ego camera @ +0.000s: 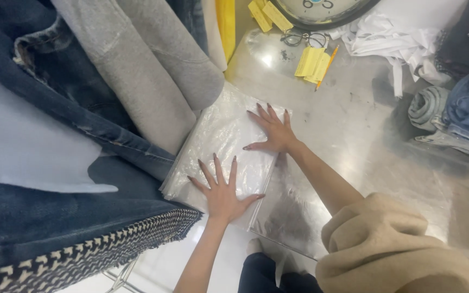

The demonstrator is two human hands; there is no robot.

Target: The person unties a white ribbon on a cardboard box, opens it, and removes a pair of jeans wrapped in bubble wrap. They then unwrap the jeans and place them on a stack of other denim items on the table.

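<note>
No grip closed: left hand [222, 191] and right hand [273, 133] both splayed flat, palms pressing stack of clear plastic bags [218, 142], holding nothing, seemingly keeping slippery sheets from sliding. Stack lies at near-left edge of steel worktop [354, 125]. Left of stack: grey garment [147, 70], denim pile [55, 217]. Beyond stack: yellow tags [311, 62], pencil [327, 68], eyeglasses [305, 39]. Far right of stack: rolled jeans [457, 111].

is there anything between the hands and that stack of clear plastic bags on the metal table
Nothing visible does. The left hand and the right hand both lie flat, fingers spread, directly on the stack of clear plastic bags. The grey garment overlaps only the stack's far left edge, away from both hands.
</note>
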